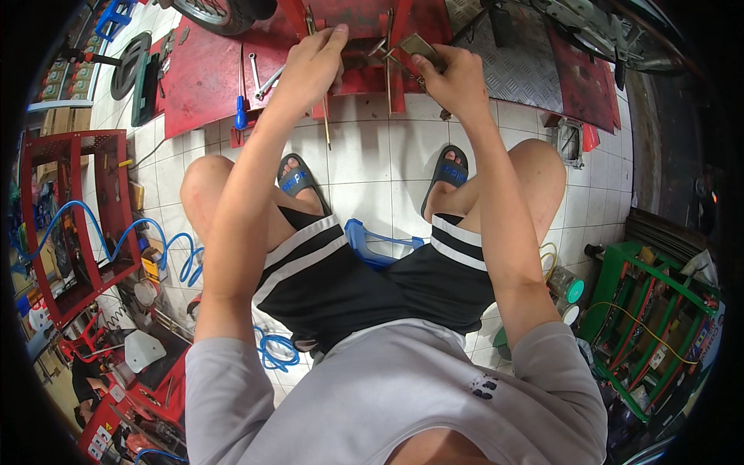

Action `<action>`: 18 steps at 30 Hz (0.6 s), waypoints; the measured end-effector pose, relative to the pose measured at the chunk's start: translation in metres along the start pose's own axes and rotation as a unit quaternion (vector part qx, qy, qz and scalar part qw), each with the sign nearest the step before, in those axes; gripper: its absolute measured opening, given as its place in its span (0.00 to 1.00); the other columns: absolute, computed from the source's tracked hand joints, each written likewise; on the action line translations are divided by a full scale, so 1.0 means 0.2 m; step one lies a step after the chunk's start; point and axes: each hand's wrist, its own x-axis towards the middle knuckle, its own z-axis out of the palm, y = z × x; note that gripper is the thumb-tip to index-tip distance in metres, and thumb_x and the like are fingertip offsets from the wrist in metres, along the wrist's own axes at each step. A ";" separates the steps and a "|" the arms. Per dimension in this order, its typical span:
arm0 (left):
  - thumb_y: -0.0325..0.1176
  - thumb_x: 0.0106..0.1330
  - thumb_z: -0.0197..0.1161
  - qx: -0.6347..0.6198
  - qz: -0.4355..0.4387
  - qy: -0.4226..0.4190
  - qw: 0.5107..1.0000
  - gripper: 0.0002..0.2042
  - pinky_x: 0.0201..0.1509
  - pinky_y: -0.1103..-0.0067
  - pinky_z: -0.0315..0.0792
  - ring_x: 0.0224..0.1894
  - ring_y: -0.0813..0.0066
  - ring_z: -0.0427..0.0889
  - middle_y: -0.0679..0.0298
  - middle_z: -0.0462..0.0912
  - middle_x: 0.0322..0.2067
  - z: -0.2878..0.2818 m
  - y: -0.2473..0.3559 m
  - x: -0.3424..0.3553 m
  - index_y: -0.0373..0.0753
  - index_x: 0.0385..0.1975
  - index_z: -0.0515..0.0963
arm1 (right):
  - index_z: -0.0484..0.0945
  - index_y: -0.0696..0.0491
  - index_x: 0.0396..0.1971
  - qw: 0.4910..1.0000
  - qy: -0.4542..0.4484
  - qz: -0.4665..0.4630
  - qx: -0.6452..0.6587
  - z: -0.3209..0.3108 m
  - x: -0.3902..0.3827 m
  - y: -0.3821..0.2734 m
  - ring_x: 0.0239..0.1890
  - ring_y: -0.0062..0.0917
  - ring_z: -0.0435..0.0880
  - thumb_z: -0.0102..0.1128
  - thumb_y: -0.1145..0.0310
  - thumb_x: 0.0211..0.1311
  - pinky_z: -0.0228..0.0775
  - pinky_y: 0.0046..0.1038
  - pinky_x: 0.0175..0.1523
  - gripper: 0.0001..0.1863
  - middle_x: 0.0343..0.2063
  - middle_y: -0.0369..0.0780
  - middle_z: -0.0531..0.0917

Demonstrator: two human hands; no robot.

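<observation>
My right hand [457, 81] grips a small flat brass-coloured metal piece [417, 48] between thumb and fingers, beside a red upright of a stand [397, 58]. My left hand [314, 63] is at the stand's other upright, its fingers partly stretched out, and nothing shows in it. Its underside is hidden. A thin metal rod [327, 124] hangs down just below that hand. Between the uprights, small metal fittings [380, 50] sit close to the metal piece. The stand rises from a red work platform [205, 85].
On the platform lie a blue-handled screwdriver [241, 116] and a wrench [254, 76]. A motorcycle wheel [213, 14] stands at the far left. A red metal rack [77, 217] with a coiled blue hose [147, 225] is at left, a green metal rack [651, 318] at right.
</observation>
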 end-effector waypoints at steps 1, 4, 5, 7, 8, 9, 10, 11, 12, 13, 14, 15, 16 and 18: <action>0.47 0.70 0.50 -0.009 -0.010 -0.008 1.000 0.22 0.34 0.77 0.73 0.32 0.73 0.82 0.57 0.83 0.30 -0.01 0.00 0.00 0.31 0.46 0.74 | 0.84 0.56 0.31 1.000 0.015 -0.009 0.005 0.01 0.01 0.00 0.15 0.22 0.75 0.63 0.61 0.58 0.67 0.27 0.26 0.13 0.14 0.41 0.80; 0.42 0.71 0.50 -0.069 -0.045 -0.034 0.996 0.23 0.39 0.76 0.71 0.43 0.71 0.82 0.61 0.80 0.45 0.02 0.00 -0.01 0.33 0.59 0.67 | 0.83 0.57 0.27 0.998 0.013 0.001 0.054 0.02 -0.01 -0.02 0.15 0.18 0.73 0.63 0.61 0.59 0.65 0.26 0.23 0.14 0.12 0.38 0.78; 0.40 0.70 0.51 -0.115 -0.055 -0.045 0.991 0.22 0.40 0.76 0.71 0.44 0.71 0.81 0.61 0.80 0.46 0.02 0.00 -0.02 0.33 0.58 0.67 | 0.84 0.57 0.27 0.996 -0.003 0.027 0.082 0.02 -0.01 -0.03 0.15 0.19 0.74 0.63 0.60 0.58 0.65 0.26 0.24 0.14 0.12 0.37 0.78; 0.36 0.68 0.54 -0.208 -0.075 -0.066 0.973 0.21 0.42 0.74 0.71 0.47 0.71 0.80 0.60 0.79 0.47 0.03 0.01 -0.03 0.32 0.57 0.68 | 0.85 0.56 0.27 0.987 -0.034 0.081 0.138 0.02 0.00 -0.03 0.16 0.20 0.75 0.63 0.58 0.57 0.66 0.26 0.26 0.15 0.12 0.37 0.79; 0.34 0.67 0.55 -0.242 -0.074 -0.081 0.964 0.21 0.43 0.74 0.71 0.48 0.71 0.80 0.60 0.79 0.48 0.03 0.00 -0.02 0.31 0.57 0.67 | 0.85 0.56 0.27 0.981 -0.039 0.093 0.165 0.03 0.00 -0.03 0.16 0.18 0.75 0.64 0.58 0.58 0.66 0.25 0.26 0.15 0.12 0.36 0.78; 0.33 0.66 0.56 -0.277 -0.074 -0.095 0.953 0.21 0.44 0.74 0.71 0.50 0.71 0.79 0.59 0.78 0.49 0.04 -0.02 -0.02 0.31 0.57 0.67 | 0.85 0.57 0.28 0.975 -0.045 0.105 0.193 0.04 0.00 -0.02 0.16 0.17 0.74 0.64 0.58 0.58 0.65 0.25 0.26 0.15 0.12 0.35 0.78; 0.31 0.65 0.57 -0.310 -0.073 -0.109 0.942 0.21 0.46 0.73 0.71 0.51 0.70 0.78 0.59 0.77 0.51 0.05 -0.03 -0.01 0.31 0.57 0.67 | 0.84 0.57 0.28 0.967 -0.049 0.117 0.220 0.04 0.00 -0.02 0.17 0.16 0.73 0.64 0.58 0.58 0.65 0.24 0.26 0.16 0.12 0.35 0.78; 0.31 0.65 0.57 -0.335 -0.075 -0.108 0.933 0.21 0.46 0.73 0.71 0.51 0.70 0.78 0.59 0.77 0.50 0.05 -0.04 0.00 0.32 0.56 0.68 | 0.84 0.57 0.28 0.966 -0.039 0.120 0.227 0.05 0.00 -0.01 0.17 0.16 0.73 0.64 0.58 0.58 0.65 0.24 0.26 0.16 0.12 0.35 0.78; 0.31 0.65 0.57 -0.360 -0.078 -0.107 0.924 0.20 0.46 0.74 0.71 0.51 0.70 0.78 0.60 0.77 0.50 0.05 -0.04 0.00 0.32 0.56 0.68 | 0.84 0.57 0.28 0.964 -0.029 0.123 0.235 0.05 0.00 0.00 0.17 0.16 0.73 0.64 0.58 0.58 0.65 0.24 0.26 0.16 0.12 0.34 0.78; 0.30 0.64 0.58 -0.384 -0.081 -0.106 0.914 0.20 0.46 0.74 0.71 0.51 0.69 0.78 0.60 0.77 0.50 0.04 -0.05 0.01 0.33 0.55 0.69 | 0.84 0.58 0.28 0.962 -0.019 0.126 0.242 0.06 0.00 0.00 0.17 0.15 0.73 0.64 0.58 0.59 0.65 0.25 0.26 0.16 0.13 0.34 0.78; 0.30 0.65 0.58 -0.386 -0.079 -0.094 0.914 0.19 0.47 0.74 0.71 0.51 0.69 0.78 0.60 0.77 0.50 0.04 -0.06 0.01 0.33 0.55 0.69 | 0.84 0.58 0.28 0.960 -0.019 0.134 0.243 0.06 0.01 0.01 0.17 0.16 0.73 0.64 0.58 0.59 0.65 0.25 0.26 0.16 0.13 0.35 0.78; 0.30 0.65 0.58 -0.387 -0.078 -0.083 0.915 0.19 0.47 0.74 0.71 0.51 0.69 0.78 0.60 0.77 0.50 0.03 -0.07 0.02 0.33 0.55 0.69 | 0.84 0.58 0.29 0.959 -0.019 0.141 0.245 0.05 0.01 0.02 0.17 0.16 0.73 0.64 0.58 0.59 0.65 0.25 0.26 0.16 0.13 0.35 0.78; 0.30 0.65 0.58 -0.389 -0.076 -0.071 0.916 0.19 0.47 0.74 0.71 0.51 0.68 0.78 0.60 0.77 0.50 0.03 -0.06 0.02 0.33 0.54 0.69 | 0.84 0.58 0.29 0.958 -0.020 0.148 0.247 0.04 0.01 0.02 0.17 0.16 0.74 0.64 0.58 0.59 0.65 0.25 0.26 0.16 0.13 0.35 0.78; 0.32 0.66 0.57 -0.369 -0.058 -0.066 0.925 0.18 0.47 0.74 0.70 0.52 0.68 0.77 0.60 0.76 0.51 0.04 -0.05 0.01 0.33 0.53 0.70 | 0.84 0.58 0.29 0.964 -0.014 0.131 0.230 0.05 0.01 0.01 0.16 0.17 0.74 0.63 0.58 0.59 0.65 0.25 0.26 0.16 0.13 0.35 0.79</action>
